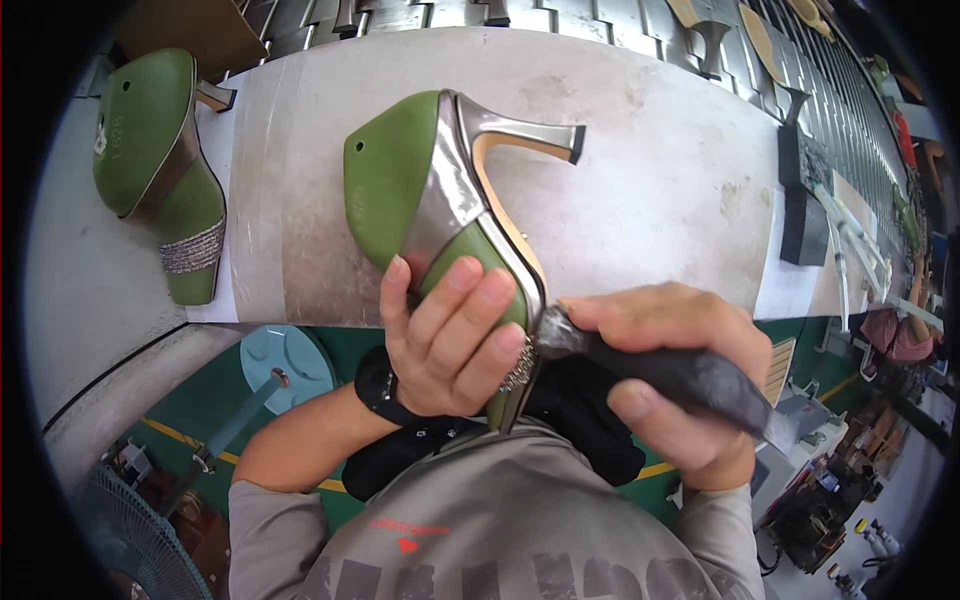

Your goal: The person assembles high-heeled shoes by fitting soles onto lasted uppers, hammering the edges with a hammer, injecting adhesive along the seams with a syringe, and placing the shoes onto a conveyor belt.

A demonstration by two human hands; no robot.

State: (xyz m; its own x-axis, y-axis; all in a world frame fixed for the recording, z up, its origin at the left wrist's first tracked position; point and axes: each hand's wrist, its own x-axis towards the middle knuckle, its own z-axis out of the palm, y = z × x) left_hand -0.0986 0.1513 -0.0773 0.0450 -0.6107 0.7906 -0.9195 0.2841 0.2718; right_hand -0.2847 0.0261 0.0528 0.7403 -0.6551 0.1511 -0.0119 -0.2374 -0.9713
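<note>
A high-heeled sandal (452,200) on a green plastic shoe last lies on its side over the worktable's near edge, silver heel pointing right and toe toward me. My left hand (455,335) wraps around its forepart, fingers on the green last and beside the sparkling toe strap (520,365). In my right hand (690,350) is a dark-handled tool (690,385), its rounded grey end against the sole's edge near the strap. What kind of tool it is I cannot make out. A matching sandal on a green last (160,170) stands at the far left.
The pale worktable (660,180) spans the middle. Behind it runs a metal slat conveyor (590,25) carrying heels and tan soles (760,42). A dark block (803,215) sits at the table's right. Below left are a blue round stool (300,360) and a fan (140,530).
</note>
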